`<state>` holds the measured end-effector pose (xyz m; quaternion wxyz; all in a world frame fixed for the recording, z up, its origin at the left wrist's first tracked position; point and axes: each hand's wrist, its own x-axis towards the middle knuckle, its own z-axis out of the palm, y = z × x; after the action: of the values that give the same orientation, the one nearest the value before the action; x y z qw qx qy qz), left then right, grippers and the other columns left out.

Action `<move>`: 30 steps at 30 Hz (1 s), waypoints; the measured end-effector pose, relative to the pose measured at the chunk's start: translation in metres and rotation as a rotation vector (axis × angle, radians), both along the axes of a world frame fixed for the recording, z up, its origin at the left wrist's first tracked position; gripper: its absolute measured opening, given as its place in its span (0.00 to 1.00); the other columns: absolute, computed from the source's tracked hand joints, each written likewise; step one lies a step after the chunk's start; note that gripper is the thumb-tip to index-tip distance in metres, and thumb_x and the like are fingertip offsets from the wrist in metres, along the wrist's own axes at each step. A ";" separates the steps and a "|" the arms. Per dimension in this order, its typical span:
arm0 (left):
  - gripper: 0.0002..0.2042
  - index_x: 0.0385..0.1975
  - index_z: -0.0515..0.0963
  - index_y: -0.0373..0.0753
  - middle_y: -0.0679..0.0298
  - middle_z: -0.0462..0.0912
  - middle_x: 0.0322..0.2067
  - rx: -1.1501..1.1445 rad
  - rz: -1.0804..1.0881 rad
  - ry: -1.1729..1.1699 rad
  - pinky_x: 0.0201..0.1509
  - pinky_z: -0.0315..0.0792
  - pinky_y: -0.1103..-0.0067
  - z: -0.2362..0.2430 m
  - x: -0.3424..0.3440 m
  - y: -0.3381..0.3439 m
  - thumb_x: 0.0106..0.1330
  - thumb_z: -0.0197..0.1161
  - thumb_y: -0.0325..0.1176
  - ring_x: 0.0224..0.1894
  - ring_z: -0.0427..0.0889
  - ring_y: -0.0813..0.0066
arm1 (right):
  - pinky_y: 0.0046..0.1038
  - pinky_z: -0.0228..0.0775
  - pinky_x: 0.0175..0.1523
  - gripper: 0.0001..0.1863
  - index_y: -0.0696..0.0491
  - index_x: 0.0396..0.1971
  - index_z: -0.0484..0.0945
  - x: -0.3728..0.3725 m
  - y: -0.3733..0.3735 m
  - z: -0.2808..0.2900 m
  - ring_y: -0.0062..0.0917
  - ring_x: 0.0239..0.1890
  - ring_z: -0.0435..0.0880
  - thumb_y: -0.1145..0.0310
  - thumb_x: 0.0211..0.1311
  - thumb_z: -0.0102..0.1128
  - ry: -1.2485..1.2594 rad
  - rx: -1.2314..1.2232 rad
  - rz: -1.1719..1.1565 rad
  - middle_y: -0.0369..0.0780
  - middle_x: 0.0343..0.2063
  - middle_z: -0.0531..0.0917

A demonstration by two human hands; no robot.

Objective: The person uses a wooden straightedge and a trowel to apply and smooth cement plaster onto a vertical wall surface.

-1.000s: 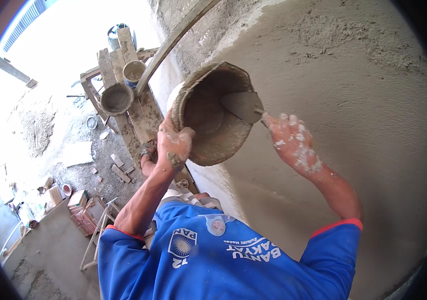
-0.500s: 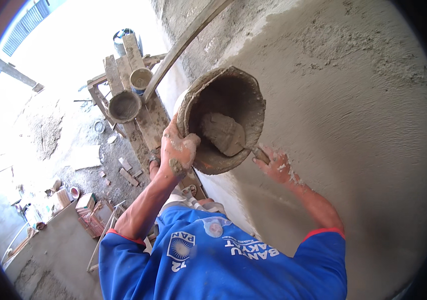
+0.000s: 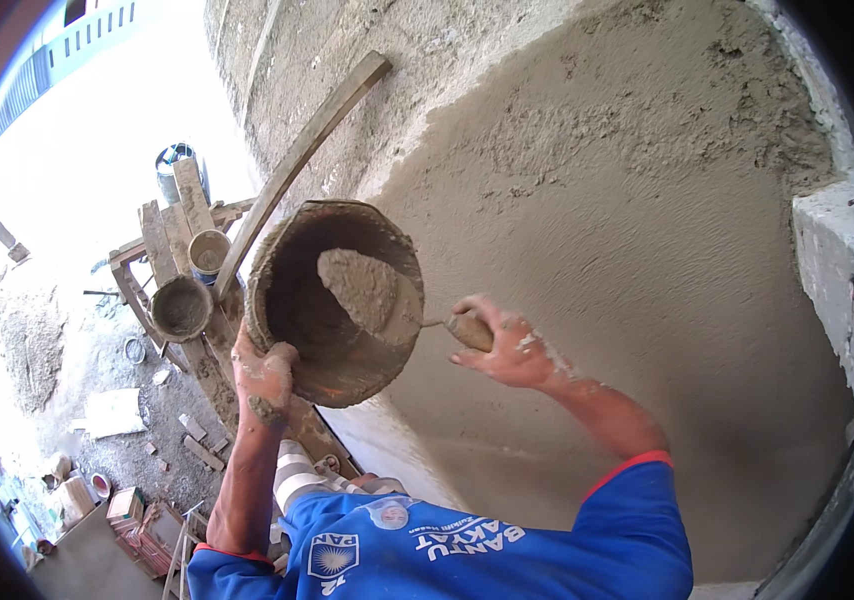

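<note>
My left hand (image 3: 264, 375) grips the near left rim of a mortar-crusted bucket (image 3: 347, 378), its mouth tipped toward me. Closed round the wooden handle of a trowel (image 3: 470, 333) is my right hand (image 3: 512, 350), just right of the bucket. Wet grey mortar (image 3: 372, 290) lies heaped on the trowel's blade, which reaches across the bucket's mouth and hides part of its inside. Beyond both hands rises a wall (image 3: 587, 240) coated in smooth grey plaster, rougher toward its upper part.
A long wooden batten (image 3: 297, 165) slants up along the wall. On the plank scaffold (image 3: 162, 245) stand a mortar-caked basin (image 3: 181, 308) and a small bucket (image 3: 210, 252). Far below at left lie bricks (image 3: 152, 540) and rubble. A concrete ledge (image 3: 837, 240) juts out at right.
My view has shifted, with bucket and left hand now lower and farther left in it. My right hand has drawn the trowel's handle farther from the bucket's rim; more mortar on the blade shows.
</note>
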<state>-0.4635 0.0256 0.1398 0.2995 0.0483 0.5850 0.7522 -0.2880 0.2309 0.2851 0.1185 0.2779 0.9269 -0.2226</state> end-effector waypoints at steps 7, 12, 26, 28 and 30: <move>0.27 0.51 0.71 0.31 0.60 0.79 0.38 -0.091 0.156 0.006 0.46 0.70 0.81 -0.001 -0.011 -0.031 0.43 0.50 0.17 0.38 0.77 0.73 | 0.30 0.72 0.38 0.26 0.56 0.48 0.73 -0.035 -0.008 0.131 0.31 0.32 0.81 0.65 0.47 0.69 0.234 -0.092 0.424 0.47 0.32 0.80; 0.27 0.51 0.70 0.32 0.59 0.78 0.40 -0.118 0.198 0.008 0.48 0.70 0.80 -0.015 -0.009 -0.038 0.44 0.49 0.18 0.40 0.77 0.72 | 0.36 0.76 0.47 0.28 0.58 0.58 0.66 -0.051 0.038 0.154 0.35 0.41 0.81 0.64 0.59 0.57 -0.027 0.137 -0.339 0.47 0.45 0.79; 0.29 0.54 0.69 0.31 0.55 0.81 0.42 -0.076 0.020 0.102 0.54 0.69 0.77 -0.014 0.000 -0.007 0.45 0.52 0.19 0.45 0.78 0.68 | 0.28 0.74 0.33 0.24 0.50 0.53 0.72 -0.026 -0.004 0.045 0.26 0.32 0.79 0.73 0.53 0.60 -0.263 0.646 0.330 0.40 0.29 0.76; 0.29 0.55 0.68 0.32 0.56 0.80 0.43 -0.099 -0.070 0.074 0.53 0.69 0.78 0.003 0.000 0.001 0.45 0.51 0.19 0.45 0.78 0.70 | 0.31 0.75 0.34 0.23 0.49 0.53 0.72 -0.012 0.009 -0.001 0.29 0.34 0.80 0.73 0.54 0.58 -0.086 0.902 0.556 0.42 0.32 0.77; 0.30 0.56 0.68 0.32 0.55 0.80 0.43 -0.076 -0.071 0.111 0.53 0.69 0.78 0.010 0.001 0.007 0.46 0.51 0.19 0.45 0.78 0.69 | 0.34 0.76 0.34 0.23 0.48 0.53 0.72 -0.019 0.010 -0.020 0.32 0.37 0.81 0.74 0.54 0.56 0.113 1.160 0.794 0.44 0.36 0.79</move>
<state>-0.4624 0.0322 0.1500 0.2947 0.0995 0.6268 0.7144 -0.3070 0.2414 0.2653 -0.0249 -0.0752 0.9321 0.3536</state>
